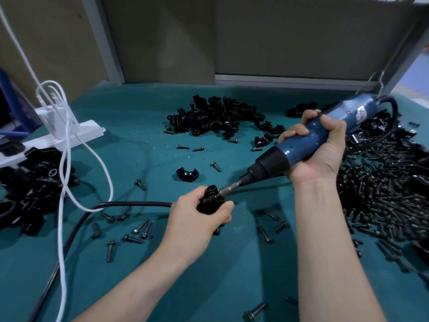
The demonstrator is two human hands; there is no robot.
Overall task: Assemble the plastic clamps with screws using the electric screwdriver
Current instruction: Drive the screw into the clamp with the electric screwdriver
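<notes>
Plastic clamp (210,199), black, sits at centre front over the green surface (162,275), enclosed in the left grip (197,219). The fingers and thumb are curled tight round it, with the thumb along its near right side. Whether the clamp touches the surface cannot be told.

The right grip (318,147) is closed fully round the blue barrel of the electric screwdriver (276,159), which is tilted down towards the left. Its bit (229,188) meets the clamp's upper right side. The screw under the bit cannot be made out.

One loose clamp half (187,174) lies just beyond the held clamp, apart from it. A pile of clamp halves (216,117) lies further back at centre. A heap of screws (376,194) covers the right side of the surface, under and beyond the right forearm. Scattered screws (140,184) lie around both hands.

On the left lies a heap of black parts (27,182), with a white power strip (69,133) behind it. A white cable (65,182) loops down across that heap. A black cable (130,203) runs over the surface from the lower left to behind the left grip.
</notes>
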